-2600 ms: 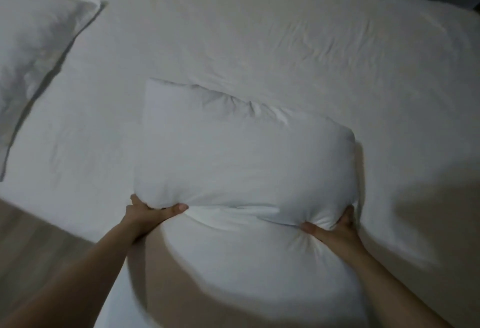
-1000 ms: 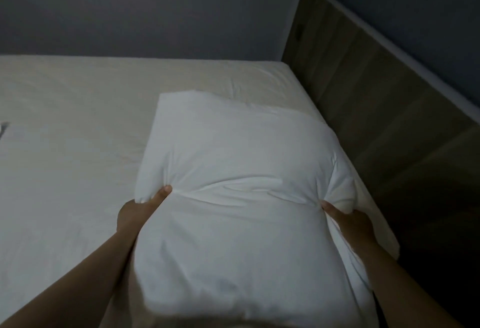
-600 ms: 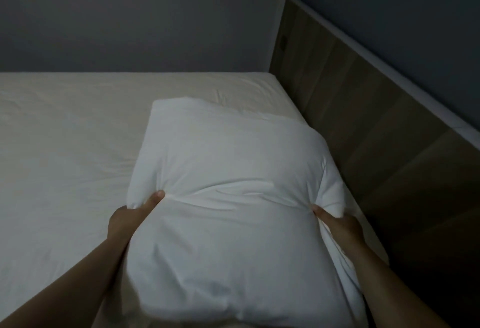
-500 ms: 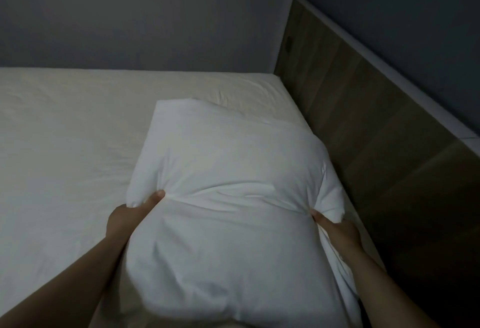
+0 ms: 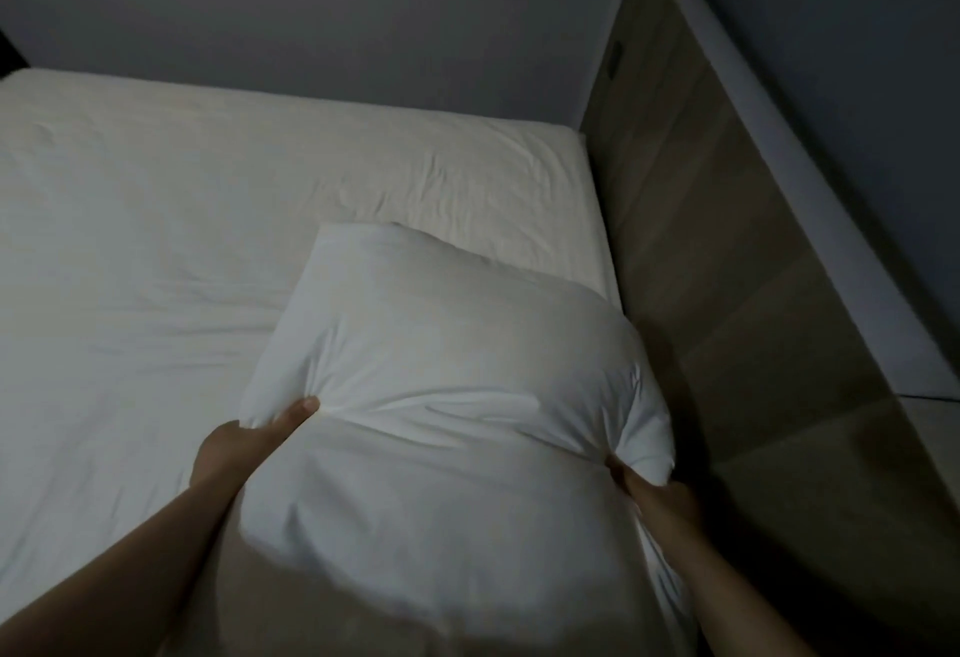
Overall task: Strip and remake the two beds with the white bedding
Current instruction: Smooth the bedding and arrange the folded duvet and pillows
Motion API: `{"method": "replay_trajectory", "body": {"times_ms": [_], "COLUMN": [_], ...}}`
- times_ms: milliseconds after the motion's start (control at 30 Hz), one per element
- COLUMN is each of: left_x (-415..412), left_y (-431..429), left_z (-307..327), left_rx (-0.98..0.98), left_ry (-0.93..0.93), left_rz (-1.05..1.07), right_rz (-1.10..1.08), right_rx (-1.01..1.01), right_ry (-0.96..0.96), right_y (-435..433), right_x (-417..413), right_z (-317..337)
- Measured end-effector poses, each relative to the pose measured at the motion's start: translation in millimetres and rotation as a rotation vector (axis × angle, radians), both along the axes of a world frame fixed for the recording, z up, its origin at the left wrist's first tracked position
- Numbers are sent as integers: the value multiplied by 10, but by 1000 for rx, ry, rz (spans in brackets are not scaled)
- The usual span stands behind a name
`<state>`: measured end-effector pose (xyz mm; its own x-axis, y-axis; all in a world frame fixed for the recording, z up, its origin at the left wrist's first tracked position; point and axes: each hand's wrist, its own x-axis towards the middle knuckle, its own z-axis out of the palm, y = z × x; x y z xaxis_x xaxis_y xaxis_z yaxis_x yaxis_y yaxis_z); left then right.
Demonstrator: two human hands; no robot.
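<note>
A white pillow (image 5: pixel 457 396) is held by both sides over the right part of the bed (image 5: pixel 156 240), right up by the wooden headboard panel (image 5: pixel 727 266). Its far end is pointed toward the far corner of the mattress, and its near end is hung out past the bottom of the head view. Whether the far end is actually touching the sheet can't really be told from this angle.

The left hand (image 5: pixel 244 443) is clamped on the pillow's left edge: the thumb (image 5: pixel 298 409) is laid flat on top, and the rest of the fingers are tucked underneath, out of sight. The right hand (image 5: pixel 654 495) is closed on the right edge, with a fair bit of fabric bunched up around it; its fingers are mostly buried in the case, so only the back of the hand and wrist can be made out. A pretty deep crease is pulled across the pillow between the two grips.

The bed is covered with a white fitted sheet, wrinkled a bit toward the far right corner. The headboard panel is topped by a pale ledge (image 5: pixel 779 136), and a small dark slot (image 5: pixel 615 53) is set into it near the far end. A grey wall (image 5: pixel 311 6) is seen behind the bed. Everything is lit quite dimly.
</note>
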<state>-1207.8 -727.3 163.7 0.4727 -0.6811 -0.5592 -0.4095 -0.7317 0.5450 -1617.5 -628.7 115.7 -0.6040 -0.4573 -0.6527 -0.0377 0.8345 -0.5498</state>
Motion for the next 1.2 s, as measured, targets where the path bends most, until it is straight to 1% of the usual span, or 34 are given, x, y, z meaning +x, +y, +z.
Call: {"method": "replay_trajectory", "body": {"times_ms": [200, 367, 500, 600, 767, 867, 967, 1100, 1200], "left_x": [-391, -597, -755, -996, -1427, -1674, -1891, -1981, -1954], "left_y": [-172, -547, -1037, -1527, -2402, -3012, -3559, -3975, -4167], "left_z": [-39, -29, -147, -288, -580, -812, -1223, -2017, -2449], "left_rx": [14, -21, -23, -32, -120, -181, -217, -196, -157], "left_ry": [5, 6, 15, 39, 102, 115, 103, -9, -84], "left_rz": [-15, -14, 15, 33, 44, 35, 19, -6, -23], "right_rz": [24, 46, 57, 96, 116, 87, 44, -37, -64], "right_rx": [12, 12, -54, -131, -244, -301, -339, -304, -237], "right_ry": [23, 79, 115, 192, 291, 331, 369, 424, 383], "right_y": [-251, -707, -1374, -1990, -2924, -3450, -3918, -4382, -4567], "right_x": [-413, -645, -842, -1106, -1538, -1779, -1931, -2001, -2028], "right_z": [14, 82, 156, 181, 42, -180, -627, -1458, -1898]}}
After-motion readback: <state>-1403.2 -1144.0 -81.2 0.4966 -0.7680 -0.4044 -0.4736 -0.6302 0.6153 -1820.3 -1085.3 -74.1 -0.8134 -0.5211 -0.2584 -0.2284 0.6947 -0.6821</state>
